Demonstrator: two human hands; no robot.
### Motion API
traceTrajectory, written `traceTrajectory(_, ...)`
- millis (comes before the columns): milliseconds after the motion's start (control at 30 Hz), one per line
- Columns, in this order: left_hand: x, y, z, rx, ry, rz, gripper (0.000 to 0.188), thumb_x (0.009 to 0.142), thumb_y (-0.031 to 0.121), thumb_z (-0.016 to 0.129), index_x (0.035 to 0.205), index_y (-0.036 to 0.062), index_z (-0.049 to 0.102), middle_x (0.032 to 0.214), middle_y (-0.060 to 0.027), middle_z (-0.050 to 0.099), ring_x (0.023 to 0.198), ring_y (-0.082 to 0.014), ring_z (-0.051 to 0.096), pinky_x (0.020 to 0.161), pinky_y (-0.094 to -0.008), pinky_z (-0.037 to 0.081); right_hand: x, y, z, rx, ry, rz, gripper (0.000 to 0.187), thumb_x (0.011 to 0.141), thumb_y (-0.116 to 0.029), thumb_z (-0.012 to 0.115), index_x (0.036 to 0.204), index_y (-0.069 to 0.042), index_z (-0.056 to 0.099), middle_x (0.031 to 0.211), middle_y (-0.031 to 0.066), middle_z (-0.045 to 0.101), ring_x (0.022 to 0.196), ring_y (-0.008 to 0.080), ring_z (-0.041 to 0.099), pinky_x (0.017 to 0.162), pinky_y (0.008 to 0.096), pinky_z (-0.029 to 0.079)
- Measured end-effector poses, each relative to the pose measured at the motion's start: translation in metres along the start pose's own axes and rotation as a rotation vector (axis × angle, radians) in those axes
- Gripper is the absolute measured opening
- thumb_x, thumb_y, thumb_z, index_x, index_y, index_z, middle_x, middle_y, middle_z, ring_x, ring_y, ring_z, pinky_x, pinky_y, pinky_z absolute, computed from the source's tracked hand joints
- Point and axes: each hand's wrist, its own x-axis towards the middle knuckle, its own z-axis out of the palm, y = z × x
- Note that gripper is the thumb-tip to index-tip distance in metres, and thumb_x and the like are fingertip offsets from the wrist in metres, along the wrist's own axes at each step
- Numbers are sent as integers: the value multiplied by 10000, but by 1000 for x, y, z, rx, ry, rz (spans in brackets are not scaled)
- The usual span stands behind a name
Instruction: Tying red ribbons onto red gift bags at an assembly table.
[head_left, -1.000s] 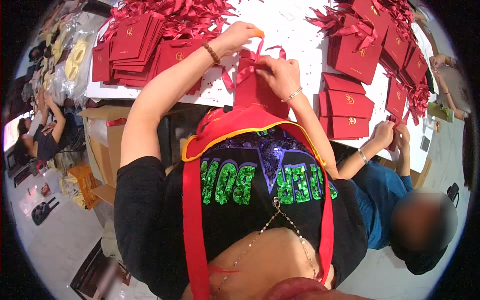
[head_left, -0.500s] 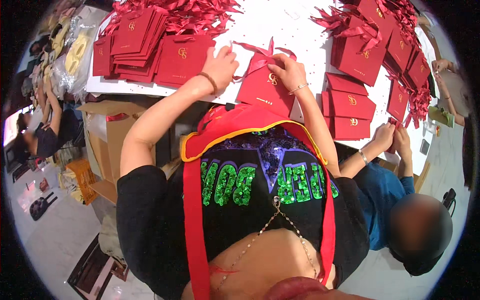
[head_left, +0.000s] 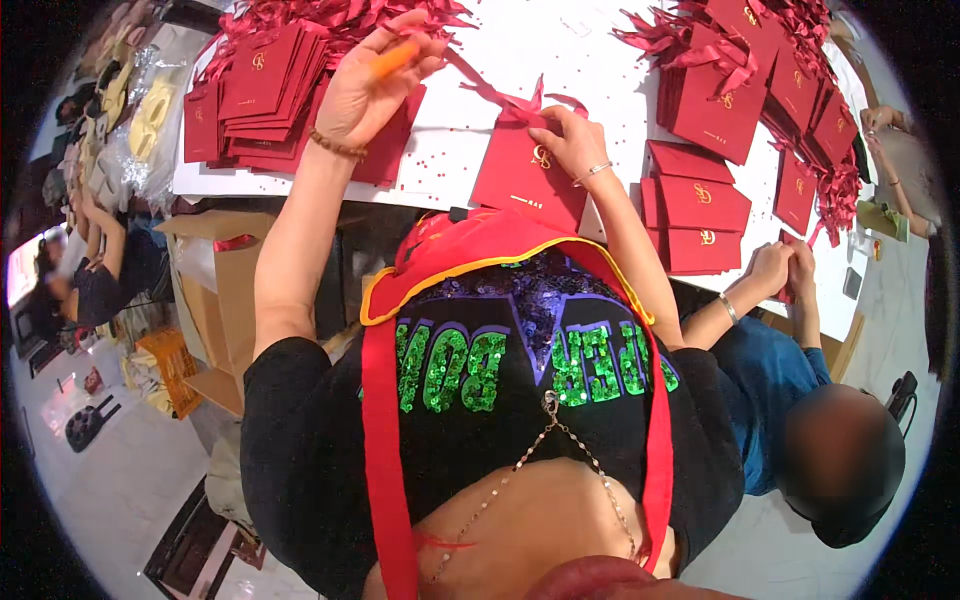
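A red paper gift bag (head_left: 525, 180) with gold print lies flat on the white table in front of me. A dark red ribbon (head_left: 520, 108) is knotted at its top, and one long tail stretches up and left toward my left hand. My right hand (head_left: 572, 145) has its fingers closed at the ribbon knot, against the bag's upper edge. Raised over the left pile, my left hand (head_left: 372, 90) is closed around a slim orange tool (head_left: 395, 60). Motion blurs that tool, so its kind does not show.
Stacked red bags (head_left: 265, 85) with ribbons lie at left; more bags (head_left: 715, 110) pile up at right. Plain-topped bags (head_left: 700, 205) sit at the table's near right edge. A co-worker's hands (head_left: 785, 270) work there. An open cardboard box (head_left: 215, 280) stands below left.
My left hand has moved up and left, away from the bag, and the orange tool now shows in it. The ribbon tail is drawn out longer. My right hand stays at the knot.
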Motion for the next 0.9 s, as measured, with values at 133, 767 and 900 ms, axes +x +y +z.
traceTrajectory(133, 12, -17, 15, 1202, 176, 238, 194, 846, 145, 526, 928, 1, 627, 931, -77, 595, 874, -201, 574, 789, -309, 455, 1, 2, 2, 72, 1, 15, 344, 734, -316, 663, 959, -63, 603, 832, 118, 629, 777, 282, 612, 703, 353, 473)
traceTrajectory(767, 33, -123, 17, 1570, -237, 253, 219, 784, 100, 501, 976, 46, 590, 875, -167, 592, 811, -332, 572, 720, -399, 461, -34, 23, -32, 154, 59, 109, 291, 700, -222, 705, 888, -47, 567, 741, 91, 592, 664, 200, 571, 604, 288, 455)
traceTrajectory(900, 21, -128, 31, 1600, -208, 241, 201, 822, 143, 537, 987, 41, 589, 885, -160, 608, 783, -319, 592, 689, -373, 476, -31, 23, -27, 545, -29, 323, 259, 731, -181, 701, 886, -35, 555, 692, 17, 579, 590, 69, 522, 514, 216, 426)
